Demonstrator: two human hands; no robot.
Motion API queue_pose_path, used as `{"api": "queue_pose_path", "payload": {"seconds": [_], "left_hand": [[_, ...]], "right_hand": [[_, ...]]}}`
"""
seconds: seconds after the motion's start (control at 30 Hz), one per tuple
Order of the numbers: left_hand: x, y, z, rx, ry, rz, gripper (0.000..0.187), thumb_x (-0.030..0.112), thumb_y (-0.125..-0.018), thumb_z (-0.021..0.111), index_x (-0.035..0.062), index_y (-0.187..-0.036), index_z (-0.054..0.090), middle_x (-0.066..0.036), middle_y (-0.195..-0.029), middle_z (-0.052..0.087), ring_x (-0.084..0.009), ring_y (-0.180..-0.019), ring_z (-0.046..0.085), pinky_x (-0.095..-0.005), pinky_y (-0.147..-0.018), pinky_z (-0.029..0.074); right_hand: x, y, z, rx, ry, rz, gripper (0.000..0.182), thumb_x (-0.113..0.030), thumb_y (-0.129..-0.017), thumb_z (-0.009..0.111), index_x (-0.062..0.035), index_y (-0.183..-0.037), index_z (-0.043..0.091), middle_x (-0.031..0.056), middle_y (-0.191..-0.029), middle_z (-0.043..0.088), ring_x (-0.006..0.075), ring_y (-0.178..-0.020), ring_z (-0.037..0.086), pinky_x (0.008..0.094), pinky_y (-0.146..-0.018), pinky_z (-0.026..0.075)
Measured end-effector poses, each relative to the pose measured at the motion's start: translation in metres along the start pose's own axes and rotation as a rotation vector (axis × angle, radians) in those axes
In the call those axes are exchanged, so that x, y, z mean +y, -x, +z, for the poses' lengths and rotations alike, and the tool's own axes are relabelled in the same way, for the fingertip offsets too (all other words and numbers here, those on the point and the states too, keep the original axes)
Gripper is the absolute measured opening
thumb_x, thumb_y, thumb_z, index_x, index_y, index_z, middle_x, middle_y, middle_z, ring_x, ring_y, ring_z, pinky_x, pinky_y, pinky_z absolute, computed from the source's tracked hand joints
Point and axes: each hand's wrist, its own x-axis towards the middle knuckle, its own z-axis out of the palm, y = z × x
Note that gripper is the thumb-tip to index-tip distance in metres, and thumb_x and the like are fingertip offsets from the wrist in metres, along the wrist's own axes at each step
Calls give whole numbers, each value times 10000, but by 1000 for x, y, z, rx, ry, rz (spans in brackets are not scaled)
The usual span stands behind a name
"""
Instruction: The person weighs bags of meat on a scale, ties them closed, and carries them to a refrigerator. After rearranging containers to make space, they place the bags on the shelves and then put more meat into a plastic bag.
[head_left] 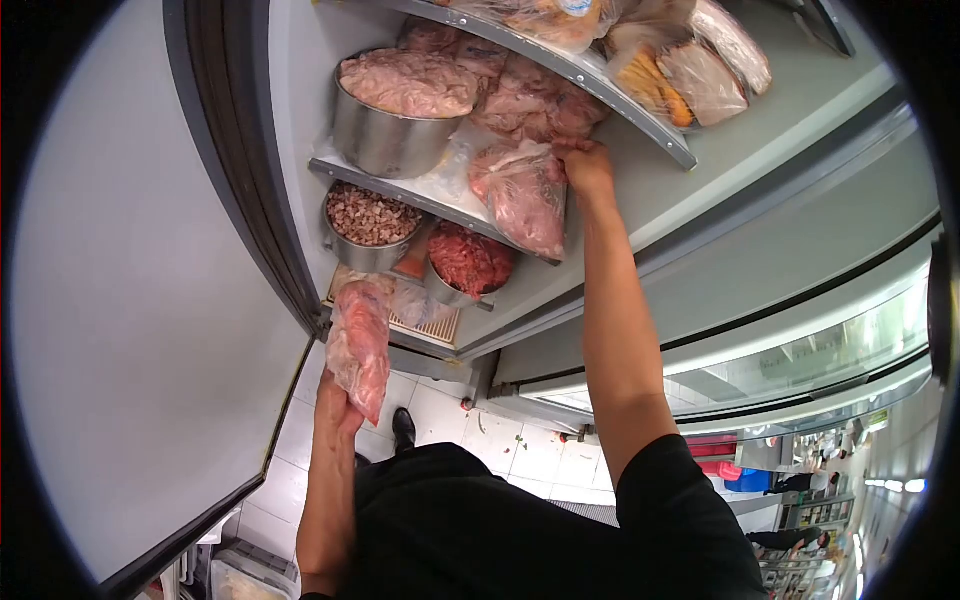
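Note:
My left hand (338, 402) holds up a clear plastic bag of pink meat (361, 345) from below, in front of the open fridge. My right hand (585, 165) grips the upper right corner of another bag of pink meat (522, 195), which rests at the front edge of the middle shelf (440, 212). Left of that bag stands a large metal pot (390, 140) heaped with pale pink meat. More bagged meat (535, 98) lies behind.
Below are a metal pot of diced meat (372, 218) and one of red minced meat (470, 262). The upper shelf (600, 85) holds wrapped items. The fridge door (150, 300) stands open at left. Two people (790, 540) are far off at right.

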Motion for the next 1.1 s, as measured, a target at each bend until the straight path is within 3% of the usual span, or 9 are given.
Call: {"api": "queue_pose_path", "payload": {"seconds": [0.17, 0.23, 0.37, 0.43, 0.57, 0.63, 0.87, 0.93, 1.1], "left_hand": [[0, -2, -4, 36, -41, -11, 416, 114, -902, 607, 53, -1294, 480, -86, -1096, 603, -201, -901, 634, -329, -748, 563], [0, -3, -9, 53, -26, -4, 414, 131, -903, 614, 57, -1289, 486, -83, -1095, 604, -196, -902, 634, -327, -747, 562], [4, 2, -5, -1, -63, -1, 410, 149, -906, 616, 55, -1285, 489, -84, -1101, 604, -195, -905, 634, -326, -757, 561], [5, 1, -3, -24, -43, 13, 403, 156, -909, 613, 50, -1278, 491, -87, -1106, 605, -195, -905, 636, -324, -765, 560], [5, -4, -7, -63, 2, -10, 410, 161, -909, 614, 45, -1281, 489, -88, -1107, 604, -195, -907, 636, -330, -762, 561], [5, -7, -6, -64, -39, -4, 427, 164, -912, 612, 43, -1300, 479, -90, -1138, 599, -197, -949, 631, -334, -797, 556], [5, -7, 2, -62, -25, -26, 438, 168, -923, 600, 44, -1321, 467, -93, -1202, 584, -197, -1030, 612, -330, -874, 536], [2, -6, 2, -72, -14, -26, 434, 158, -915, 611, 42, -1312, 477, -91, -1191, 589, -196, -1020, 615, -333, -863, 541], [0, -8, -4, -100, -7, -12, 423, 118, -901, 620, 41, -1296, 491, -97, -1170, 597, -211, -994, 626, -354, -840, 555]], "right_hand": [[1, 6, -6, -19, -238, 31, 158, -79, -892, 564, -10, -1006, 649, 96, -839, 647, 132, -625, 590, 263, -554, 501], [20, -8, -20, 64, 198, -146, 290, -165, -898, 613, 25, -1117, 617, 124, -944, 667, 179, -722, 642, 293, -660, 534], [41, 0, -1, 95, 419, -238, 496, -267, -828, 699, 58, -1187, 586, 161, -1113, 653, 244, -894, 658, 328, -784, 523], [37, 18, 26, -97, 580, 55, 724, -377, -724, 776, 64, -1252, 548, 183, -1243, 602, 269, -1075, 610, 347, -906, 475], [21, 19, 31, -290, 342, 108, 802, -454, -646, 809, 81, -1192, 566, 231, -1186, 623, 339, -1086, 617, 374, -913, 485], [13, 22, 41, -5, 717, -10, 724, -388, -623, 823, 72, -1136, 602, 251, -1133, 637, 351, -1071, 621, 379, -908, 490], [0, -32, 19, 22, 731, -144, 586, -365, -637, 813, 12, -1059, 661, 232, -1138, 637, 328, -1018, 639, 352, -850, 515], [-10, -47, 6, -283, 577, 162, 657, -405, -675, 790, 2, -1162, 621, 226, -1245, 584, 318, -1119, 592, 346, -914, 492], [-3, 9, 13, -213, 618, -22, 946, -473, -654, 785, 17, -1373, 415, 223, -1347, 511, 315, -1250, 502, 346, -1012, 422]]}}
